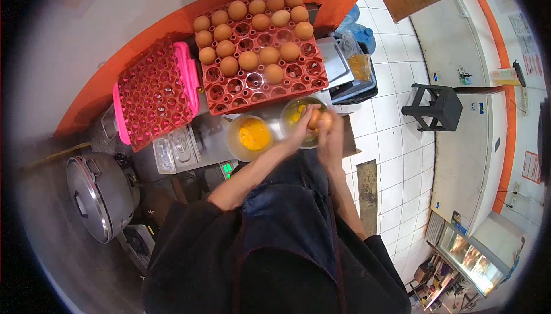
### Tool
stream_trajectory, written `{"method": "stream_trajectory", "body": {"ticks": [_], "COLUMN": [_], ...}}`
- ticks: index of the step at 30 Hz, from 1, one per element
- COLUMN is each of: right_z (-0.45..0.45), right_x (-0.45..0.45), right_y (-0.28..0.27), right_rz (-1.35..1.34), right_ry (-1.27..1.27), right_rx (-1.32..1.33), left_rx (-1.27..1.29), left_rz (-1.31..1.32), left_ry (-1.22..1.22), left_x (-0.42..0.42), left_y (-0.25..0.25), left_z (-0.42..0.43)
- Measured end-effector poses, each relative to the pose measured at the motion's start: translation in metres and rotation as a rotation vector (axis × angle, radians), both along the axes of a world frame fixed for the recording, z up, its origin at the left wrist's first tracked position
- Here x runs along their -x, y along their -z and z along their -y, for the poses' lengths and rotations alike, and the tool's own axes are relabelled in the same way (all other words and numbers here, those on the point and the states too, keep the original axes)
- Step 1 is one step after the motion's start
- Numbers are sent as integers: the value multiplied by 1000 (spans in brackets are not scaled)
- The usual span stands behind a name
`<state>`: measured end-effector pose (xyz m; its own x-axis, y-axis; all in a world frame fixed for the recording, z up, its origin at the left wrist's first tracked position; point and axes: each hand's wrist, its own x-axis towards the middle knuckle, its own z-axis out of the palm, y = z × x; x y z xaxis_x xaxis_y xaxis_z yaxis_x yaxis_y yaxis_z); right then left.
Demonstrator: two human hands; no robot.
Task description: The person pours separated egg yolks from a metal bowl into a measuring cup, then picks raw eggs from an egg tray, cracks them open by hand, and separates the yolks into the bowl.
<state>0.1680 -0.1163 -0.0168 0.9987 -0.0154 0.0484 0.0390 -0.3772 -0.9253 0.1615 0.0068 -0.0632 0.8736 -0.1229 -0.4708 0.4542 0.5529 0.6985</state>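
clasping an egg (pixel 314 120) together, left hand (pixel 305 122) and right hand (pixel 331 129) hover over yolks (pixel 296 117) in a bowl (pixel 286 111) near a yellow-filled container (pixel 232 138).

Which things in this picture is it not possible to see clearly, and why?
All in head view:
Left hand, right hand: exact grip, blurred fingers.
Bowl below: partly hidden by both hands.
Pot: inside hidden by lid.
Scale display: digits too small.
Wall notice: text too small.

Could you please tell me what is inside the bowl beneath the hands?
In the bowl, yellow yolk shows toward the left. The left hand, right hand and brown eggshell they hold hide much of the rest, so I cannot describe it.
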Motion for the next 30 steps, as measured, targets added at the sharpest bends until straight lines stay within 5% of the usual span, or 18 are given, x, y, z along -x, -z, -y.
{"method": "stream_trajectory", "body": {"ticks": [2,7,13,15,17,18,26,30], "right_z": [-2,0,6,14,21,23,30,36], "right_x": [2,0,-7,-9,-12,-13,-28,-27], "right_y": [-2,4,36,42,42,42,34,31], "right_rz": [-22,-57,110,-146,-425,-619,-801,-588], "right_ry": [-273,-143,-281,-184,-88,-24,-248,-323], "right_rx": [100,-46,124,-98,-416,-659,-540,-213], "left_rx": [56,-3,33,95,-432,-432,-657,-798], "left_rz": [-36,-87,-75,-101,227,227,454,346], "left_ry": [-4,-24,-28,-40,115,114,392,389], "left_x": [0,1,-1,1,-3,-3,-14,-13], "left_y": [9,6,7,13,43,33,-13,-4], "left_z": [3,-6,-5,-11,-22,-24,-38,-39]}}
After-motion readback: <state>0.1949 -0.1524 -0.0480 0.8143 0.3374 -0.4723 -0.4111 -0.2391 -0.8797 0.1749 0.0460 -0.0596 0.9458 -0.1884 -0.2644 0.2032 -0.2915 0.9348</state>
